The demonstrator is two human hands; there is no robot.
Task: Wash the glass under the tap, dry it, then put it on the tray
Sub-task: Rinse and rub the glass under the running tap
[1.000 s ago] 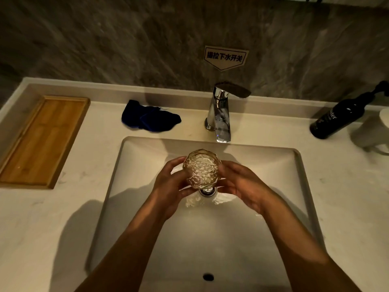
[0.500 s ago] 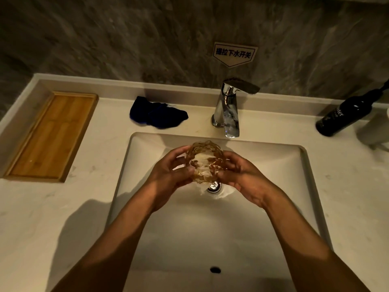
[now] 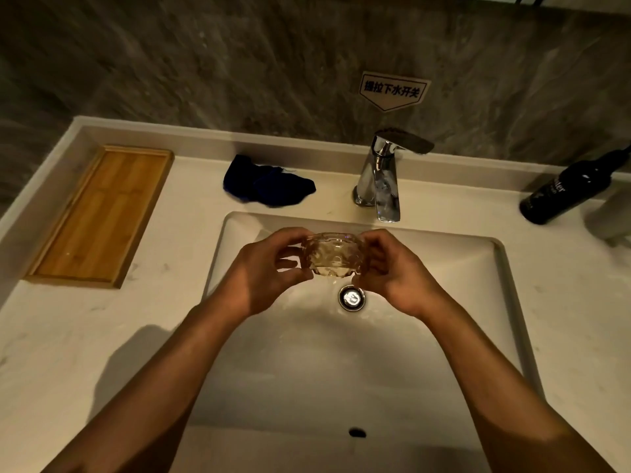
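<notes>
Where the pale tabletop [image 3: 563, 302] surrounds the sink [image 3: 341, 370], a bare wooden tray [image 3: 99, 216] lies far left of the tap [image 3: 382, 186], a dark bottle [image 3: 563, 189] with unreadable lettering to its right. The sign [image 3: 392, 92] above reads 提拉下水开关. Below the tap, left hand [image 3: 263, 271] and right hand [image 3: 396, 268] grip the textured glass [image 3: 336, 254] over the drain [image 3: 351, 297].

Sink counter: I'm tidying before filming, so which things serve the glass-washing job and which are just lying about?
For the job: textured amber glass held by left hand and right hand; chrome tap; dark blue cloth; bamboo tray; white sink.
Lying about: black bottle; wall sign.
</notes>
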